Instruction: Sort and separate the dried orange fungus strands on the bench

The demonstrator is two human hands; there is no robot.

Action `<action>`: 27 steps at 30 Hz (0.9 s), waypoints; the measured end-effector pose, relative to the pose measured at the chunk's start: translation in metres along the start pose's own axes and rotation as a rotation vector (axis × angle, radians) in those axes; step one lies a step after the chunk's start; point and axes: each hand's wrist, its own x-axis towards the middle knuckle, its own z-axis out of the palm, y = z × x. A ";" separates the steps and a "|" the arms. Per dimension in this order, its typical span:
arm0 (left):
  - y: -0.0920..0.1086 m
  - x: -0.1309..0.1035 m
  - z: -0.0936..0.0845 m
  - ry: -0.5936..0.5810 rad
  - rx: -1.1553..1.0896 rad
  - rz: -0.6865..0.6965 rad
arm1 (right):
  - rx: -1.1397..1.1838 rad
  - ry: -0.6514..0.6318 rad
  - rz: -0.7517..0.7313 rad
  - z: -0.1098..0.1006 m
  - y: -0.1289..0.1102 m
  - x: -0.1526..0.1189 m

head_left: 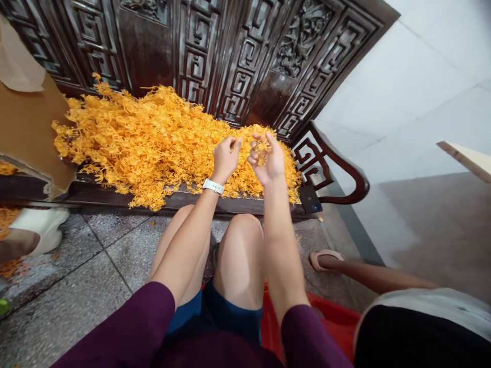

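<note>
A long heap of small, spidery orange plastic pieces (153, 133) covers the seat of a dark carved wooden bench (238, 205). Over the right part of this heap, my left hand (226, 159) is closed in a pinch, a white watch on its wrist; what lies between its fingertips is too small to make out. Just to its right, my right hand (273, 161) is turned palm up, fingers curled round an orange plastic piece (262, 149). The two hands are close together but apart.
A cardboard box (34, 117) stands on the bench at left. A dark phone (310, 199) lies by the curved armrest (358, 189). Someone's leg (383, 276) reaches in from the right; a white shoe (48, 230) is at left. Something red (330, 322) is beneath me.
</note>
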 end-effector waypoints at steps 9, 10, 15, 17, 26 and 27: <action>-0.005 0.004 0.015 -0.150 -0.378 -0.310 | 0.481 0.160 0.145 -0.039 0.064 -0.007; -0.005 0.003 0.016 -0.188 -0.389 -0.347 | 0.519 0.201 0.134 -0.044 0.066 -0.005; -0.006 -0.003 0.027 -0.251 -0.397 -0.398 | 0.783 0.326 0.014 -0.057 0.077 0.004; -0.009 -0.003 0.031 -0.242 -0.380 -0.364 | 0.868 0.336 -0.022 -0.058 0.080 0.007; -0.009 0.007 0.026 -0.243 -0.281 -0.278 | 0.951 0.378 -0.004 -0.060 0.092 0.013; -0.009 0.006 0.025 -0.272 -0.269 -0.255 | 0.969 0.375 -0.011 -0.058 0.092 0.013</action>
